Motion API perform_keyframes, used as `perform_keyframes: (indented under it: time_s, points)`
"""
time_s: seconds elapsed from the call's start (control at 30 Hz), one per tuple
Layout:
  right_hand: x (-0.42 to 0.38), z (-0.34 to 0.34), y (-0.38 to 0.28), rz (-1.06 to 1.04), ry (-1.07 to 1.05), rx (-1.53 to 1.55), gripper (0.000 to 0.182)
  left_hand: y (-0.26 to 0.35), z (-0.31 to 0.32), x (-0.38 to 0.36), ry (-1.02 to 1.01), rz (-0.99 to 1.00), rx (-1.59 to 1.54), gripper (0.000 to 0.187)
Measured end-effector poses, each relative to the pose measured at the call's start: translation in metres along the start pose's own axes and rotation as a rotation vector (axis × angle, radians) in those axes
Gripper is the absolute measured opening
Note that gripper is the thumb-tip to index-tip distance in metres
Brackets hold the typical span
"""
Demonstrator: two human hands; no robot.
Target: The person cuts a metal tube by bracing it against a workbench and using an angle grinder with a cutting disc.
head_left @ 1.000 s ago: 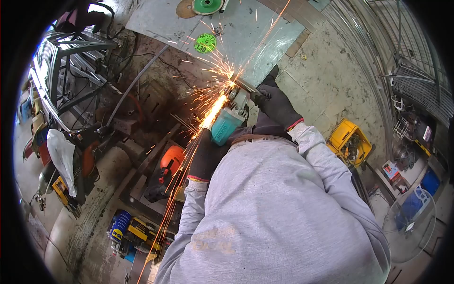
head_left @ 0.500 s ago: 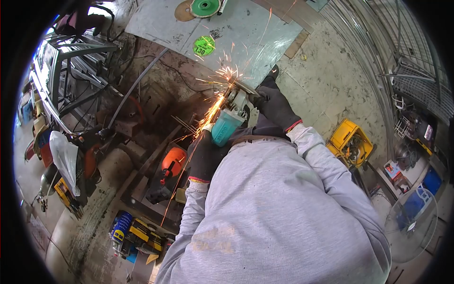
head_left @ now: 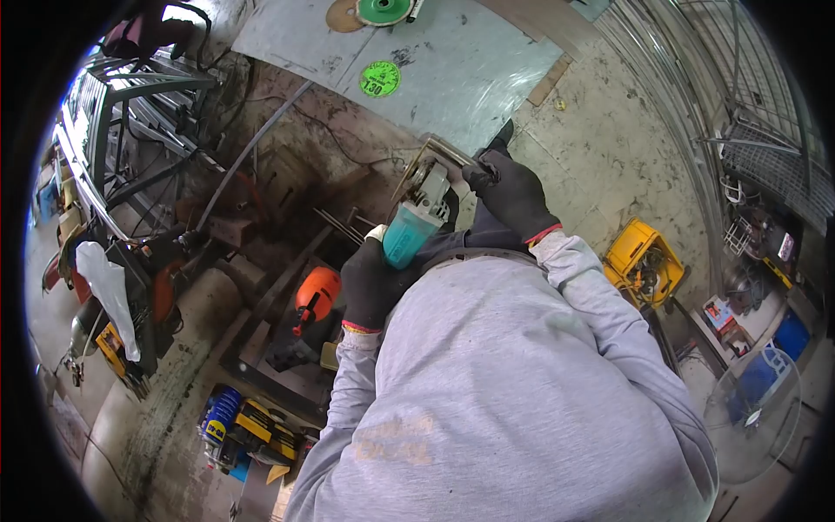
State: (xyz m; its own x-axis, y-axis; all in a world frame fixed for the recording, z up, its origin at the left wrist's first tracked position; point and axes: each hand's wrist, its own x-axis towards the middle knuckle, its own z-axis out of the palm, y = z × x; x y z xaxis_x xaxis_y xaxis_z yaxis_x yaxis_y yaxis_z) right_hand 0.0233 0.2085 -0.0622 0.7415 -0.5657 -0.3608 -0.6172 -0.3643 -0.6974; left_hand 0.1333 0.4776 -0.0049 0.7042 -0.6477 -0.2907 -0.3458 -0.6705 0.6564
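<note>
Angle grinder (head_left: 410, 237): sits before the person's waist, over the dark trousers (head_left: 494, 230), its disc (head_left: 410, 172) end pointing away from the body.
Left hand (head_left: 372, 283): black-gloved, wrapped around the rear of the grinder, fingers bent closed on it; the underside of that grip I can't see from here.
Right hand (head_left: 511, 196): black-gloved, fingers curled in tight around the near end of a metal bar (head_left: 450, 152); whether they also catch a side handle, I can't tell.
Teal casing: smooth, rounded, hard plastic by the look of it; it could slip in a slack glove, so the thick barrel seems the place to hold.
Gear head (head_left: 430, 186): grey metal, blocky; I'd judge it dense, making the rigid tool nose-heavy, and fingers belong well behind the disc.
Metal bar: narrow, straight, stiff, just beside the disc, perhaps touching; its edges look unkind to bare skin.
Metal sheet (head_left: 461, 70): flat, scuffed, glossy, bearing a round green sticker (head_left: 379, 78).
Floor (head_left: 574, 157): worn, stained, rough-looking concrete.
Yellow crate (head_left: 622, 248): moulded plastic, to the person's right, cluttered inside.
Sleeves (head_left: 574, 261): soft, wrinkled grey cloth meeting red-edged cuffs.
</note>
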Motion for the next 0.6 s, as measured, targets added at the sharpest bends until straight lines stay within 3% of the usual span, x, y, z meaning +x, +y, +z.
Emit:
perform_keyframes:
  time_s: [0.27, 0.37, 0.43, 0.6]
  points:
    - [0.004, -0.004, -0.011, 0.132, -0.165, -0.073, 0.051, -0.003, 0.002, 0.004, -0.027, 0.001, 0.004, 0.068]
    - [0.006, -0.004, -0.009, 0.112, -0.168, -0.105, 0.052, 0.003, -0.002, 0.008, -0.081, -0.045, 0.016, 0.065]
    - [0.007, -0.002, -0.006, 0.105, -0.153, -0.121, 0.052, 0.005, -0.002, 0.009, -0.042, -0.001, -0.049, 0.053]
    - [0.006, 0.000, -0.003, 0.090, -0.137, -0.135, 0.053, 0.001, 0.002, 0.010, -0.041, 0.013, -0.018, 0.052]
